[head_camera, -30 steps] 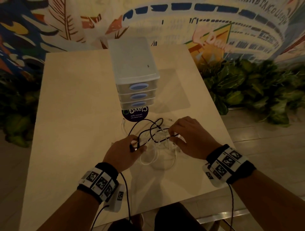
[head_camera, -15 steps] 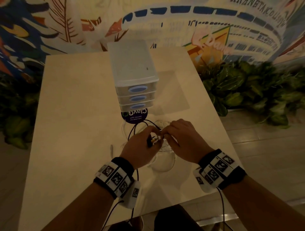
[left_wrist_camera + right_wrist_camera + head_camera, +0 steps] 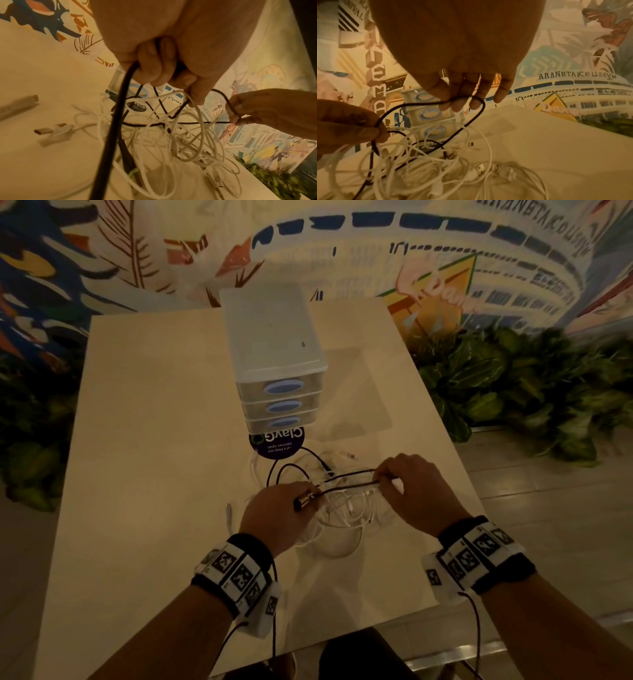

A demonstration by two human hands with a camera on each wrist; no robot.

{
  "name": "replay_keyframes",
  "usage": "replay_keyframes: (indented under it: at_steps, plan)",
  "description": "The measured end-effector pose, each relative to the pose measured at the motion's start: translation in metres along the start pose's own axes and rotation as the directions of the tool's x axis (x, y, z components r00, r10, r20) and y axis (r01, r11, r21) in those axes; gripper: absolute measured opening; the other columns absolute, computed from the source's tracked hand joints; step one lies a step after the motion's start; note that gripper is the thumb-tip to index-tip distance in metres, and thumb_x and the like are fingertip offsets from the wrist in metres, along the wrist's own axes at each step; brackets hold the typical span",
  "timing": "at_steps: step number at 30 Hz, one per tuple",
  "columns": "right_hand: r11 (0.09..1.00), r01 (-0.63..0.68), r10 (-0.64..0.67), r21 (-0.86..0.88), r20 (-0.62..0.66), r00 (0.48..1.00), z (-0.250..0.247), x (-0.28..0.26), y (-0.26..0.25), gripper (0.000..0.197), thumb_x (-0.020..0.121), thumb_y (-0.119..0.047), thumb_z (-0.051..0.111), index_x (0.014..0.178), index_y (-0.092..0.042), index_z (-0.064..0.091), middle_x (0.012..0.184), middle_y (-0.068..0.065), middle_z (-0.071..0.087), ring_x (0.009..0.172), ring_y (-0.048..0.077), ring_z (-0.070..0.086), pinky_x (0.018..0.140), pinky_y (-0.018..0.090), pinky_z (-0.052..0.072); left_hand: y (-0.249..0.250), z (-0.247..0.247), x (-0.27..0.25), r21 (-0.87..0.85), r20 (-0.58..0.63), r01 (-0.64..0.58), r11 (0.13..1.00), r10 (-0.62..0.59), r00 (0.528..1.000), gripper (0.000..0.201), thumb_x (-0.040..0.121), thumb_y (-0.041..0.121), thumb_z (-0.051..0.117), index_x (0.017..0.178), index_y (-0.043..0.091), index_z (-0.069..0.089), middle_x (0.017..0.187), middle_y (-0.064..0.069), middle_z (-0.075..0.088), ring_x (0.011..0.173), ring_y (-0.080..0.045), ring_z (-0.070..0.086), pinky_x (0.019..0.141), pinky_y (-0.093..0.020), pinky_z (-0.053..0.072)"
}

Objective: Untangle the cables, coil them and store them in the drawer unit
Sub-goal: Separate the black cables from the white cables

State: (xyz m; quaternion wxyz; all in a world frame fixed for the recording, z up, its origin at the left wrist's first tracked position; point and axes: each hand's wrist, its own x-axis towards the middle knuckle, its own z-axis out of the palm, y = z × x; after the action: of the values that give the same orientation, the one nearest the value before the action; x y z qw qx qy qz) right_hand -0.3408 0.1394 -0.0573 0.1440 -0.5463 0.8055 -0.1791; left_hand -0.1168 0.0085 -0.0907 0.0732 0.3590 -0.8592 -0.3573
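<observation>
A thin black cable (image 3: 346, 479) is stretched as a loop between my two hands above a tangle of white cables (image 3: 346, 518) on the table. My left hand (image 3: 274, 510) grips the black cable near its metal plug (image 3: 305, 501), fingers curled round it (image 3: 154, 65). My right hand (image 3: 407, 487) pinches the far bend of the black loop (image 3: 477, 100) between thumb and fingers. The white cables (image 3: 436, 169) lie knotted beneath, with the black cable threaded through them. The clear three-drawer unit (image 3: 274, 361) stands behind, all drawers closed.
A dark round sticker (image 3: 277, 443) lies on the table in front of the drawer unit. A loose white USB plug (image 3: 51, 130) rests left of the tangle. Green plants (image 3: 531, 392) line the floor at right. The table edge (image 3: 342, 642) is close to my body.
My hands were together over the tangle; now they have pulled apart, the right going right, drawing the black cable out into a long loop between them.
</observation>
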Motion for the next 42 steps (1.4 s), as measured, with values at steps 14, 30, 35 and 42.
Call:
replay_keyframes:
  at_steps: [14, 30, 35, 42]
  plan:
    - [0.973, 0.17, -0.158, -0.16, 0.083, 0.984, 0.018, 0.004, -0.064, 0.04, 0.094, -0.065, 0.043, 0.085, -0.03, 0.058, 0.073, -0.009, 0.065, 0.071, 0.015, 0.063, 0.078, 0.037, 0.042, 0.011, 0.0, -0.003, 0.11, 0.041, 0.002, 0.994, -0.007, 0.999, 0.014, 0.097, 0.044, 0.054, 0.102, 0.035, 0.064, 0.067, 0.013, 0.059, 0.073, -0.014, 0.063, 0.068, -0.034, 0.052]
    - [0.994, 0.105, -0.106, 0.019, 0.035, 0.994, -0.033, 0.018, -0.007, 0.014, 0.089, -0.035, 0.056, 0.091, -0.033, 0.07, 0.078, -0.016, 0.065, 0.075, 0.006, 0.058, 0.076, 0.04, 0.051, -0.004, -0.009, -0.012, -0.003, 0.049, 0.021, 1.0, -0.021, 0.999, 0.026, 0.095, 0.057, 0.058, 0.1, 0.035, 0.071, 0.085, 0.012, 0.071, 0.072, -0.006, 0.061, 0.068, -0.029, 0.051]
    - [0.99, 0.143, -0.144, 0.011, 0.073, 0.987, -0.025, 0.004, -0.049, 0.034, 0.092, -0.022, 0.052, 0.12, -0.027, 0.071, 0.116, -0.007, 0.071, 0.109, 0.014, 0.059, 0.098, 0.029, 0.039, 0.0, -0.008, -0.015, 0.024, 0.053, 0.014, 1.0, -0.015, 0.998, 0.028, 0.095, 0.057, 0.058, 0.102, 0.034, 0.073, 0.09, 0.01, 0.072, 0.078, -0.011, 0.065, 0.072, -0.034, 0.054]
    - [0.984, 0.178, -0.167, -0.01, 0.291, 0.942, 0.023, -0.001, -0.071, 0.033, 0.1, -0.054, 0.041, 0.098, -0.026, 0.059, 0.088, -0.007, 0.062, 0.082, 0.015, 0.058, 0.074, 0.034, 0.049, -0.002, -0.007, -0.016, -0.019, 0.045, 0.004, 1.0, -0.003, 0.999, 0.018, 0.095, 0.05, 0.061, 0.1, 0.035, 0.07, 0.08, 0.013, 0.065, 0.069, -0.005, 0.055, 0.067, -0.027, 0.045]
